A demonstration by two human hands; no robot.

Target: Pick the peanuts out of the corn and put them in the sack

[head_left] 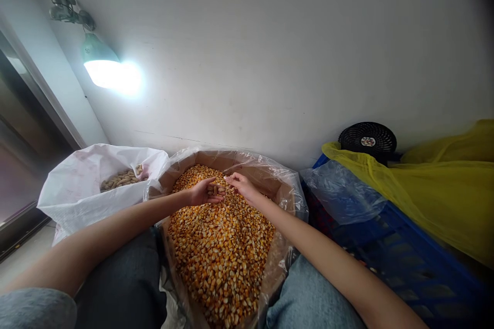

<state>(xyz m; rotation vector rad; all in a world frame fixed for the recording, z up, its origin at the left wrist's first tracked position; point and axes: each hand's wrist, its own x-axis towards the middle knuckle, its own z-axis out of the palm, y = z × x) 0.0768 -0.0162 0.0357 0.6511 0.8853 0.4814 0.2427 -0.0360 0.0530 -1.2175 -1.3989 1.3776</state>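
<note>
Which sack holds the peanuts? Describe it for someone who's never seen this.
Start at the plastic-lined sack of dried corn kernels. Just to the person's left stands a white woven sack, top folded open. It alone holds peanuts in their shells.

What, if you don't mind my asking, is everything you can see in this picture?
dried corn kernels: many, golden orange, filling the middle sack
middle sack: one, brown with clear plastic liner, between the knees
peanuts in shell: many, tan, in the left sack
left sack: one, white, beside the middle sack
plastic crate: one, blue, at right
plastic sheet: one, yellow, over the crate
plastic bag: one, clear, by the crate
fan: one, black, against the wall
wall lamp: one, pale green, lit, upper left
jeans: one pair, blue, on the legs
left hand: one, cupping kernels
right hand: one, above the kernels
</note>
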